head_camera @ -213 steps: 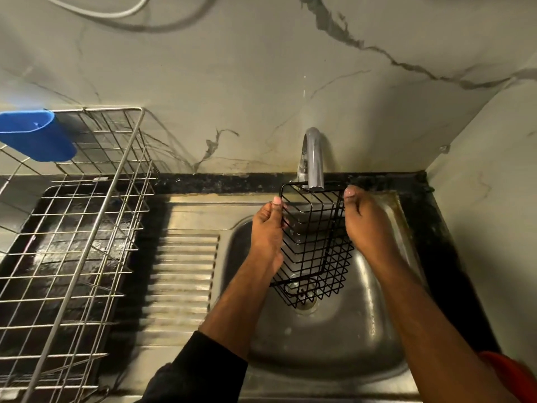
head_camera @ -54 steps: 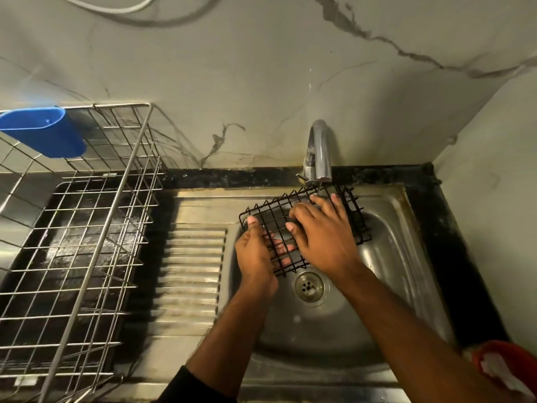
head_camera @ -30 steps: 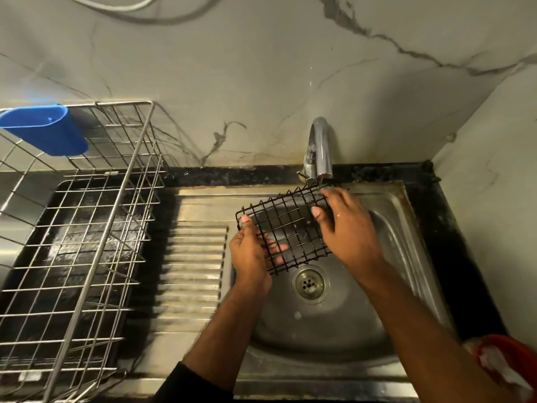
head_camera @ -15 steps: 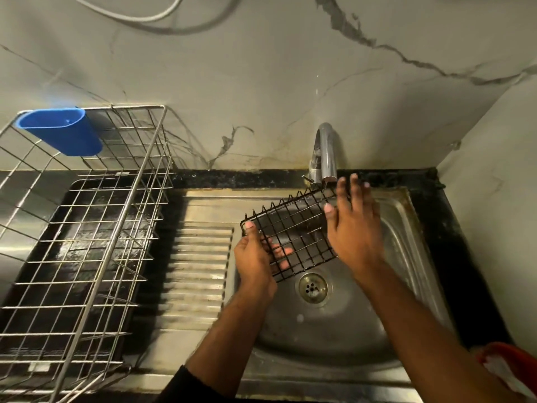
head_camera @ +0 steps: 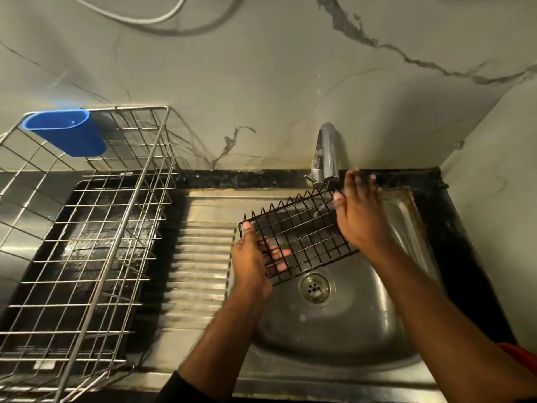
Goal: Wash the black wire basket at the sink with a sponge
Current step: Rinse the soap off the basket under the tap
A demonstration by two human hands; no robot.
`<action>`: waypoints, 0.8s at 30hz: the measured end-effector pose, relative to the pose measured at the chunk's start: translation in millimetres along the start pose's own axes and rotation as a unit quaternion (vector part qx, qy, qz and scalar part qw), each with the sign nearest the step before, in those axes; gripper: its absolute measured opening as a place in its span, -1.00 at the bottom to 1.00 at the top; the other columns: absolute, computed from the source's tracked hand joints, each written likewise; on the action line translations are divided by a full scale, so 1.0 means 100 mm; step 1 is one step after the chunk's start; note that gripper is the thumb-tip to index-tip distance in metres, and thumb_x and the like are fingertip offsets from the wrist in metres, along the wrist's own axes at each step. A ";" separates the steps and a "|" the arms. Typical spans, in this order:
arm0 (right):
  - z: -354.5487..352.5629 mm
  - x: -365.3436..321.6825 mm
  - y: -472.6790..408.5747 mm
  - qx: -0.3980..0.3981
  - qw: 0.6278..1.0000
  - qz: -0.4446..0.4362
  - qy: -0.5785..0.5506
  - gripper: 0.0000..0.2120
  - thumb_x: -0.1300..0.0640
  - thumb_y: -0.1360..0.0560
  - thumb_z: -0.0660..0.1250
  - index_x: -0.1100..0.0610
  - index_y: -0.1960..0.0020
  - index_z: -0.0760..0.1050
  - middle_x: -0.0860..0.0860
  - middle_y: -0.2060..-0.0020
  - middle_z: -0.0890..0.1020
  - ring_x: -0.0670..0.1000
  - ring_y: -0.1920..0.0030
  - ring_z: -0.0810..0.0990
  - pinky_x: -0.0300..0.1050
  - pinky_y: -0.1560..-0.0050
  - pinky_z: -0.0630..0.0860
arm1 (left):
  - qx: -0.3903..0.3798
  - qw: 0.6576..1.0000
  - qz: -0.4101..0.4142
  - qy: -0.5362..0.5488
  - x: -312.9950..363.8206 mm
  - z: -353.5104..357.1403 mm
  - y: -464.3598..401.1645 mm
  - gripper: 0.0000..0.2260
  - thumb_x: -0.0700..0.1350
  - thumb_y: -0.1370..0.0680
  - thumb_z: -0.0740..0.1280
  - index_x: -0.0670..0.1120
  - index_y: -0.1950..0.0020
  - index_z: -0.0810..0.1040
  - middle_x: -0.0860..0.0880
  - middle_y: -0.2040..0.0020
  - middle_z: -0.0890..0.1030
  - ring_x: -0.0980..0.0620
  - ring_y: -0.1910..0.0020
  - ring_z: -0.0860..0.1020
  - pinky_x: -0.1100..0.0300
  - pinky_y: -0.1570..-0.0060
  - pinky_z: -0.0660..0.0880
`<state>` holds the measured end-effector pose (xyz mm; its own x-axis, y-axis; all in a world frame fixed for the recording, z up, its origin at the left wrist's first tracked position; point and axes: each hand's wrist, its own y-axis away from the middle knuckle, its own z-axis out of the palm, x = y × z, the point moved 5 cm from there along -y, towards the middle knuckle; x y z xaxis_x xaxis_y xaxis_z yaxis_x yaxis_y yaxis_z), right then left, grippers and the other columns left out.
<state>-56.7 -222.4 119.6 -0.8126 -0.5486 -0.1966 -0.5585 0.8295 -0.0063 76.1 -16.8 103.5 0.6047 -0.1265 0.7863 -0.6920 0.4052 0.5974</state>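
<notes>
The black wire basket (head_camera: 293,237) is held tilted over the steel sink (head_camera: 325,324), its far corner under the tap (head_camera: 327,154). My left hand (head_camera: 251,258) grips its near left corner, thumb on top and fingers showing through the wires from beneath. My right hand (head_camera: 359,212) lies flat with fingers straight across the basket's right side, fingertips reaching past the tap's spout. No sponge is in view.
A steel dish rack (head_camera: 84,237) with a blue cup holder (head_camera: 68,132) stands on a black tray at the left. The ribbed drainboard (head_camera: 200,266) lies between rack and bowl. The drain (head_camera: 315,287) sits below the basket. Something red (head_camera: 520,351) shows at the right edge.
My right hand has slid along the basket's right side toward the tap, fingers stretching out. My left hand keeps the same grip on the near corner.
</notes>
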 end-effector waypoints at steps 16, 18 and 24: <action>0.00 -0.44 0.06 0.032 0.987 -0.054 -0.148 -0.51 -0.07 -0.68 -0.02 0.10 -0.56 0.18 0.15 -0.52 0.24 0.12 -0.44 0.35 0.09 -0.41 0.37 | 0.016 0.999 -0.026 0.035 0.02 -0.27 -0.01 -0.54 0.22 -0.68 0.14 -0.19 -0.10 0.51 -0.08 0.35 0.65 -0.12 0.31 0.71 0.08 0.39 0.62; -0.20 -0.54 0.10 0.100 0.965 -0.044 -0.239 -0.64 -0.01 -0.67 0.08 0.11 -0.35 0.45 0.13 -0.24 0.48 -0.13 0.01 0.53 -0.23 0.03 0.57 | 0.005 0.999 -0.032 0.041 0.03 -0.28 -0.01 -0.55 0.22 -0.68 0.13 -0.17 -0.08 0.50 -0.07 0.37 0.66 -0.11 0.32 0.71 0.09 0.41 0.62; -0.10 -0.53 0.07 0.017 0.597 0.209 -0.775 -0.81 0.16 -0.63 0.21 0.23 -0.02 0.55 0.05 0.25 0.62 -0.10 0.30 0.54 -0.29 0.30 0.48 | -0.017 1.000 -0.014 0.016 0.02 -0.22 0.03 -0.54 0.23 -0.69 0.11 -0.17 -0.06 0.50 -0.13 0.21 0.61 -0.13 0.28 0.71 0.05 0.34 0.59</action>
<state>-19.0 -188.3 139.9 0.2641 0.4402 -0.8582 -0.3350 0.8762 0.3464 83.7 4.7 103.3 0.6367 -0.1101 0.7632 -0.6604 0.4331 0.6134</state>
